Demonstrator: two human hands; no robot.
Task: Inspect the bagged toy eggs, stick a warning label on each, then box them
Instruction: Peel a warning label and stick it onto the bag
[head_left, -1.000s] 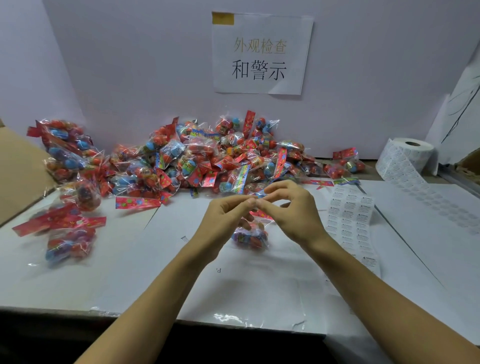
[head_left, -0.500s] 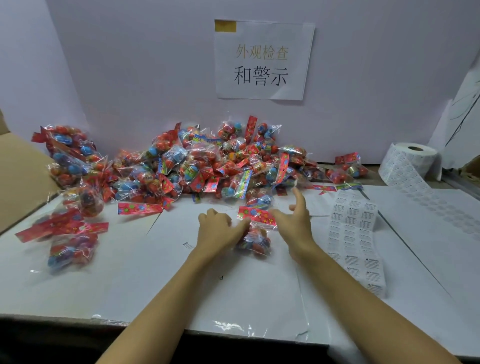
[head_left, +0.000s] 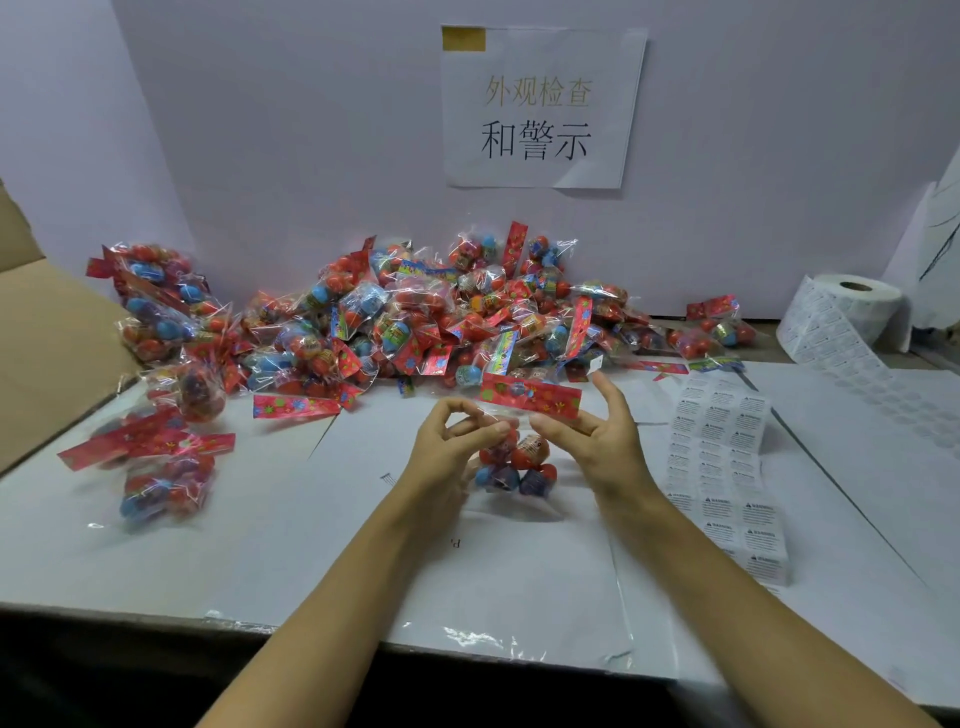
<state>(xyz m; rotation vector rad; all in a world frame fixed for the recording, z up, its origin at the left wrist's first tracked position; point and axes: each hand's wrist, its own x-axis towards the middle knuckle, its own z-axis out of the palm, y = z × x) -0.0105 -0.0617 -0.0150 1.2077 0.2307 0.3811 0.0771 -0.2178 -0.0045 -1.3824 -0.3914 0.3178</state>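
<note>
Fig.: my left hand (head_left: 448, 452) & right hand (head_left: 597, 441) pinch the bag of toy eggs (head_left: 514, 457) just under its red header card (head_left: 530, 397), above the table's (head_left: 156, 561) middle; light, crinkly, slippery film w/ hard eggs, so hold by the header; wall sign (head_left: 537, 106) reads 外观检查 和警示, label sheet (head_left: 727, 467) "WARNING".

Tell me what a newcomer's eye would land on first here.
A big heap of bagged toy eggs lies against the back wall under a paper sign. At table centre, both hands pinch one bag beneath its red header, beside a warning label sheet.
</note>
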